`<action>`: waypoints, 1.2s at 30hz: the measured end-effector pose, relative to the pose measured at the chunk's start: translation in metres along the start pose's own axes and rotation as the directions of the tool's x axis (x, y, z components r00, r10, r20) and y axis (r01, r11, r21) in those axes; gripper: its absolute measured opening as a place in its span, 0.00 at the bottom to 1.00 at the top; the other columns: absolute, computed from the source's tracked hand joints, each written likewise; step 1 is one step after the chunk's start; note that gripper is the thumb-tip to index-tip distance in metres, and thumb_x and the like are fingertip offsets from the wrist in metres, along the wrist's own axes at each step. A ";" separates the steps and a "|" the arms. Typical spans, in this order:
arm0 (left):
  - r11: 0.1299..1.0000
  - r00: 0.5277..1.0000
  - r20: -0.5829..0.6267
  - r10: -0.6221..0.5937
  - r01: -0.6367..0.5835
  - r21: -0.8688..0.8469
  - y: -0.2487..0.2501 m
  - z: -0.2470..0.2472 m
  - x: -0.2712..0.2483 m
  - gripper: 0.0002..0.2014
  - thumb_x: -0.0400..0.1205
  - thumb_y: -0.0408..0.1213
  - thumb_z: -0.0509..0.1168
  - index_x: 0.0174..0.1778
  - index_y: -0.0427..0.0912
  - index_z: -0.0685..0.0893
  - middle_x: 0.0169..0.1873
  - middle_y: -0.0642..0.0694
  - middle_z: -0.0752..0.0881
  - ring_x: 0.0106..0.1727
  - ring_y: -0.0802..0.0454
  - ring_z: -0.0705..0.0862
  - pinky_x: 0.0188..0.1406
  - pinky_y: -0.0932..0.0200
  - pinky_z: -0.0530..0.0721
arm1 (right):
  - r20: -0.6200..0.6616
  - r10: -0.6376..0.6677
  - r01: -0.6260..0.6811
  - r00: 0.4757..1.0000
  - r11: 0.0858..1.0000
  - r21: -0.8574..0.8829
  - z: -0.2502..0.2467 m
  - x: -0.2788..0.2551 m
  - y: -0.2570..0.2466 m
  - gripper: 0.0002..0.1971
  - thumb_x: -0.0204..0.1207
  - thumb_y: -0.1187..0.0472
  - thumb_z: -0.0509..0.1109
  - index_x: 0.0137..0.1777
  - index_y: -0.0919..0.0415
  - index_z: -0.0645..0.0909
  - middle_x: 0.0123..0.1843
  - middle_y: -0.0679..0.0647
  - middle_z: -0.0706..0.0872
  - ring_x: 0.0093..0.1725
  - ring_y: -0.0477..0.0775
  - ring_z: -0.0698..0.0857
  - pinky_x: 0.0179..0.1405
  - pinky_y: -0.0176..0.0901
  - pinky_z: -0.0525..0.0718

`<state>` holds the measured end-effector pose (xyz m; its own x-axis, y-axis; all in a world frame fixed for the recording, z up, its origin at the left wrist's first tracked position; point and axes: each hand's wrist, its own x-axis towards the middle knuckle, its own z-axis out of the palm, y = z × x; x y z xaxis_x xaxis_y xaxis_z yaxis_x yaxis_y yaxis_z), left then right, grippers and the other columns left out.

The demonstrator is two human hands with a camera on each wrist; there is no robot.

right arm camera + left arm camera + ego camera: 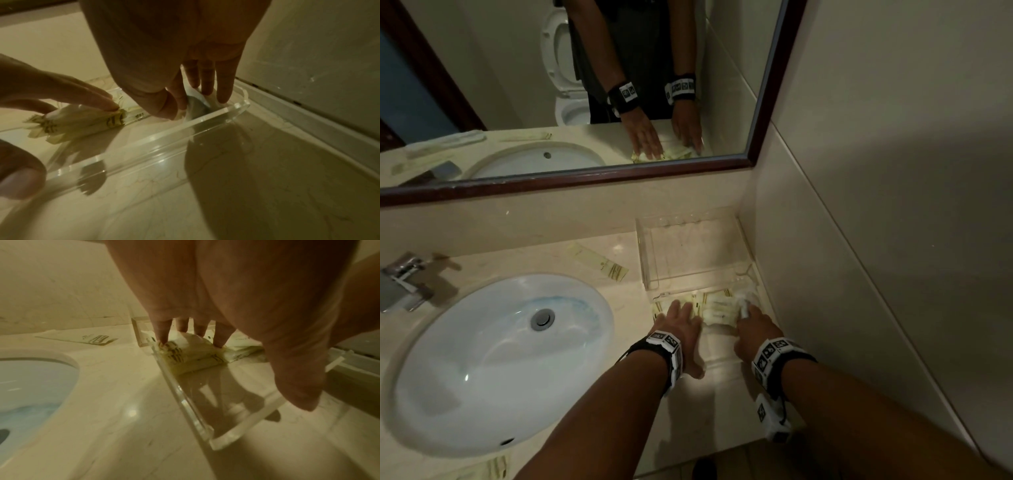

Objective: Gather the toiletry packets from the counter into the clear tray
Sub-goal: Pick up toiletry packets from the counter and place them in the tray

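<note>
A low clear tray [719, 347] lies on the counter by the right wall, its walls close up in both wrist views [185, 402] [164, 138]. Several pale yellow toiletry packets [717, 310] are piled at its far end. My left hand [681, 313] lies flat on the pile, straight fingertips [162, 341] pressing the packets [185, 353]. My right hand [751, 320] reaches into the tray's right corner and pinches a white crumpled packet [195, 101] between thumb and fingers. Another yellow packet [601, 262] lies loose on the counter, left of the tray.
A taller clear box [688, 246] stands right behind the tray against the back wall. The white sink [493, 359] and chrome faucet [404, 277] fill the left. More packets [496, 467] lie at the counter's front edge. The tiled wall [859, 240] closes the right side.
</note>
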<state>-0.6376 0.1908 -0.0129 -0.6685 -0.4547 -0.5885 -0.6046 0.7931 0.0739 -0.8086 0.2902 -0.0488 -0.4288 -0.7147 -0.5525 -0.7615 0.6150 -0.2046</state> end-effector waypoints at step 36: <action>0.995 0.996 -0.085 0.021 -0.030 -0.100 -0.011 0.009 0.002 0.60 0.65 0.65 0.74 0.87 0.50 0.48 0.87 0.47 0.47 0.86 0.37 0.43 0.83 0.34 0.56 | -0.032 -0.322 0.300 0.946 0.910 -0.288 -0.014 -0.016 -0.034 0.37 0.73 0.52 0.68 0.83 0.41 0.61 0.88 0.55 0.49 0.83 0.63 0.59 0.83 0.64 0.58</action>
<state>-0.6282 0.1848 -0.0216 -0.7154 -0.4706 -0.5166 -0.6250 0.7615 0.1718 -0.7830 0.2763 -0.0217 -0.1763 -0.8850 -0.4310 -0.9610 0.2494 -0.1191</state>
